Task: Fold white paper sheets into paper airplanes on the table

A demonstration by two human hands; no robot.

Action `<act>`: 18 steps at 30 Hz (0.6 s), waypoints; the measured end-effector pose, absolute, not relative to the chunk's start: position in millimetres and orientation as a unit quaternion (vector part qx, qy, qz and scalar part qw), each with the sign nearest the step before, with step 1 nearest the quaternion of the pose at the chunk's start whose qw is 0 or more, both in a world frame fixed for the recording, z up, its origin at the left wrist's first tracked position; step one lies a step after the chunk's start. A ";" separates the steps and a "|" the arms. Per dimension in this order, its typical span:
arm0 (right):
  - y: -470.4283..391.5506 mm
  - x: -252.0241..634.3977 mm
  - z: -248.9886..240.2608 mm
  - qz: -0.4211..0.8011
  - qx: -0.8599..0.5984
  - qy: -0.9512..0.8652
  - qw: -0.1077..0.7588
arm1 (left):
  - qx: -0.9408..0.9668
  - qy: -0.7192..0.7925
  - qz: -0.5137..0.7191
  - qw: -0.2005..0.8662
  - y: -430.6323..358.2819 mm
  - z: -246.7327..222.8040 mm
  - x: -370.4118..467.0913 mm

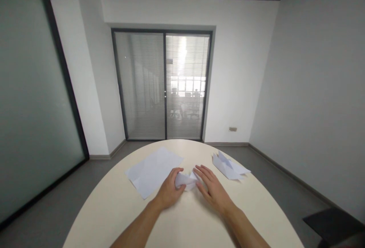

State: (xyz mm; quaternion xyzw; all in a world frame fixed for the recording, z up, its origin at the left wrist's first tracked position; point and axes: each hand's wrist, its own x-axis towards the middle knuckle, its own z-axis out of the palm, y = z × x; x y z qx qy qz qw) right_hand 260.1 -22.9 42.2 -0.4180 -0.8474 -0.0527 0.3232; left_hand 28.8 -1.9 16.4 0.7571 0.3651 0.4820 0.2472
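Note:
A piece of white folded paper [186, 180] is held just above or on the table between my two hands. My left hand [169, 191] is closed around its left end, thumb in front and fingers behind. At the right end, my right hand [213, 190] pinches the paper, its fingers reaching over the far side and its thumb on the near side. The fingers partly cover both ends. Flat on the table to the left lies a white sheet of paper [152, 170] with faint creases. Right of my hands rest white folded paper shapes [229, 167], overlapping one another.
Everything sits on a round cream table [182, 225]. A black chair or seat edge [336, 221] shows at the lower right, beyond the table. Glass doors with blinds [165, 88] stand ahead, and a frosted glass panel [31, 99] is on the left.

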 end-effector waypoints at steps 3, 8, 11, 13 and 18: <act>-24.2 257.5 42.8 -0.070 -0.387 -0.872 0.292 | 0.734 0.370 0.487 0.293 0.6 12.0 30.8; -21.9 253.8 41.2 -0.088 -0.366 -0.891 0.255 | 0.675 0.340 0.519 0.399 2.7 9.1 36.2; -21.0 254.5 39.2 -0.060 -0.392 -0.881 0.259 | 0.621 0.327 0.511 0.496 2.0 13.2 39.8; -22.1 255.1 39.0 -0.037 -0.416 -0.872 0.254 | 0.591 0.310 0.512 0.541 2.4 14.7 41.7; -27.8 251.6 41.7 0.000 -0.450 -0.867 0.213 | 0.564 0.276 0.532 0.568 4.8 8.8 45.6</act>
